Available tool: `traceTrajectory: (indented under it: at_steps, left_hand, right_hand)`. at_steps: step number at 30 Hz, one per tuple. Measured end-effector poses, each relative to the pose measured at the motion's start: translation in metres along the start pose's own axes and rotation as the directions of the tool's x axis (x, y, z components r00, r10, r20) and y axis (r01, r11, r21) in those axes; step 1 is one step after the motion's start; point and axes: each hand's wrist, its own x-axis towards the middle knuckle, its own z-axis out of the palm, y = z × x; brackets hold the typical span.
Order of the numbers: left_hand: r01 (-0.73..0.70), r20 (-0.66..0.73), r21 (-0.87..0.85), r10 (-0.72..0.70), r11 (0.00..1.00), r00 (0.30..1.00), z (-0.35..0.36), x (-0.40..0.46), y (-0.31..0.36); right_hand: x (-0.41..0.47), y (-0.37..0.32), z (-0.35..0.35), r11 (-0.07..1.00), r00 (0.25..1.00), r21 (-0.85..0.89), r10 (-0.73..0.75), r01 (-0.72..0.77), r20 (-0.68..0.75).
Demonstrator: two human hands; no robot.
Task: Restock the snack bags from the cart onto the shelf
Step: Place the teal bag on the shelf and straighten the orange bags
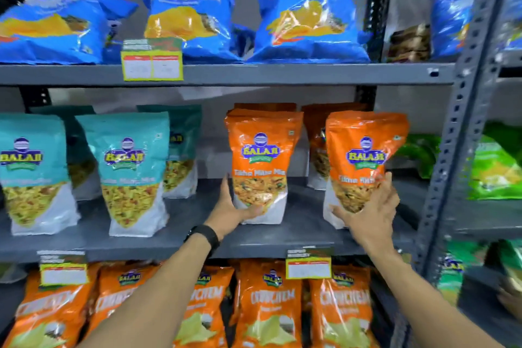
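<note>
Both hands' grips hold orange Balaji "Tikha Mitha Mix" pouches (261, 164).

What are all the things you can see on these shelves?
Chip bags: at least four, blue, top shelf.
Snack pouches: four, teal, middle shelf, left.
Snack pouches: at least four, orange, middle shelf, right.
Chip bags: five, orange, bottom shelf.
Bags: several, green, next rack, right.
Price tags: three, yellow, shelf edges.
Shelf: grey metal.
Watch: one, black, left wrist.
Left hand: holds one orange pouch.
Right hand: holds another.
</note>
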Motion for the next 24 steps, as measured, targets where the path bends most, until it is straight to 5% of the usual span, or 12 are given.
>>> traceTrajectory:
  at_steps: [4, 16, 19, 21, 24]
  left_hand:
    - [-0.044, -0.023, 0.029, 0.045, 0.999, 0.999, 0.014, 0.011, -0.012]
    - [-0.037, -0.065, 0.056, 0.041, 0.998, 0.997, 0.025, -0.013, -0.001]
    - [-0.118, -0.301, 0.027, 0.12, 0.993, 0.946, 0.046, -0.024, 0.013]
    - [-0.165, -0.49, 0.188, 0.238, 0.968, 0.839, 0.069, -0.029, 0.024]
    - [-0.08, -0.465, 0.515, 0.357, 0.853, 0.81, 0.096, -0.026, 0.027]
  right_hand:
    - [0.021, 0.022, -0.003, 0.998, 0.985, 0.051, -0.034, 0.025, 0.17]
    - [0.027, 0.037, 0.001, 0.993, 0.987, 0.083, -0.096, 0.086, 0.128]
    - [0.024, 0.036, 0.002, 0.996, 0.99, 0.044, -0.084, 0.08, 0.115]
    - [0.02, 0.032, 0.004, 0.992, 0.988, 0.018, -0.129, 0.128, 0.08]
    - [0.017, 0.029, 0.009, 0.981, 0.979, 0.001, -0.194, 0.195, 0.066]
